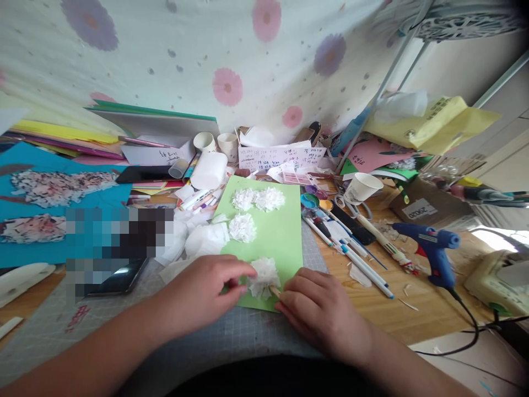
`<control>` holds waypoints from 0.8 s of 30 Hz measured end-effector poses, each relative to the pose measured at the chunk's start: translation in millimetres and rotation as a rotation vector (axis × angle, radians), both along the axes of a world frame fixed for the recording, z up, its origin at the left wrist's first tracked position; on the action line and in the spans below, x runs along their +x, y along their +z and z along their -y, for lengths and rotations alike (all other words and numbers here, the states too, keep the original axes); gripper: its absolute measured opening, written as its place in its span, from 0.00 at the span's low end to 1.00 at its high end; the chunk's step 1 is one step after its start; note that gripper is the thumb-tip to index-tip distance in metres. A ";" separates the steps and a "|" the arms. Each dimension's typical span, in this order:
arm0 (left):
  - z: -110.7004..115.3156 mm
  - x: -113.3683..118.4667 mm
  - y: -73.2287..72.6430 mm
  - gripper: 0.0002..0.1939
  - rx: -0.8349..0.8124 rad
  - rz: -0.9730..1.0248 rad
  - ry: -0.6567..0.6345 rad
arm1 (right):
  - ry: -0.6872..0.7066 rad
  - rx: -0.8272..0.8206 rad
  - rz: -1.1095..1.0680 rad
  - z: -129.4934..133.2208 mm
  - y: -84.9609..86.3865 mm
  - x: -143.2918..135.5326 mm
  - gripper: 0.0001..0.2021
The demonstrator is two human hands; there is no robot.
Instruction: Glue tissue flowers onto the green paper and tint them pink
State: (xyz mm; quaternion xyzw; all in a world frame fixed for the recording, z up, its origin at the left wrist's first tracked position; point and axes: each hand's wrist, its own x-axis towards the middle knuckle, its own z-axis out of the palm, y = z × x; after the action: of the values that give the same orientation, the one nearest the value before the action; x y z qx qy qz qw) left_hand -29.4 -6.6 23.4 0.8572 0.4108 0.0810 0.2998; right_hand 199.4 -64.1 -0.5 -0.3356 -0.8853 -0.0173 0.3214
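Observation:
My right hand (316, 306) is closed round a thin wooden stick (274, 290), whose pale tip meets the lower right edge of a white crinkled tissue-paper flower (265, 273). At that flower's left side is my left hand (215, 286), index finger touching the tissue, thumb held apart below it. The flower lies near the bottom of a light green sheet of paper (283, 237). Higher on the same sheet are a single white tissue flower (242, 227) and a wide pair of white tissue puffs (259, 199).
A grey cutting mat (182, 325) lies beneath. Left are crumpled white tissue (206, 238), a phone (118, 278) and blue paper with collaged shapes (124, 193). Right are brushes and pens (366, 270), a paper cup (363, 187) and a blue glue gun (432, 240) with its cord.

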 end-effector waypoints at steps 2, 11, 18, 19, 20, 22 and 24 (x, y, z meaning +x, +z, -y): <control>2.2 2.5 1.3 0.15 0.013 -0.043 -0.101 | 0.025 -0.102 -0.072 -1.5 -1.2 2.2 0.03; 2.4 -2.0 16.9 0.11 0.000 -0.062 -0.248 | -0.075 -0.430 -0.461 -19.5 31.2 15.5 0.06; 1.4 -6.5 14.0 0.10 -0.016 -0.086 -0.265 | 0.033 -0.390 -0.140 -46.9 43.9 -10.5 0.11; 1.7 -6.8 13.6 0.10 -0.016 -0.084 -0.254 | 0.035 -0.390 -0.116 -47.7 43.1 -12.3 0.11; 2.0 -7.1 13.4 0.10 -0.017 -0.080 -0.244 | 0.043 -0.389 -0.106 -47.9 42.8 -13.7 0.11; 2.2 -7.2 13.2 0.10 -0.033 -0.068 -0.230 | 0.062 -0.383 -0.118 -47.2 44.2 -16.1 0.11; 2.0 -7.3 13.1 0.11 -0.066 -0.046 -0.217 | 0.086 -0.363 -0.119 -46.7 47.8 -18.3 0.11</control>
State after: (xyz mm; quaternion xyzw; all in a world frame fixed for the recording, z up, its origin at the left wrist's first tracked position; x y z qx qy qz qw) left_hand -36.6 -8.5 36.5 0.8879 0.3246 0.0146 0.3255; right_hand 181.1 -17.4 47.3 -0.3502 -0.8668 0.1763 0.3081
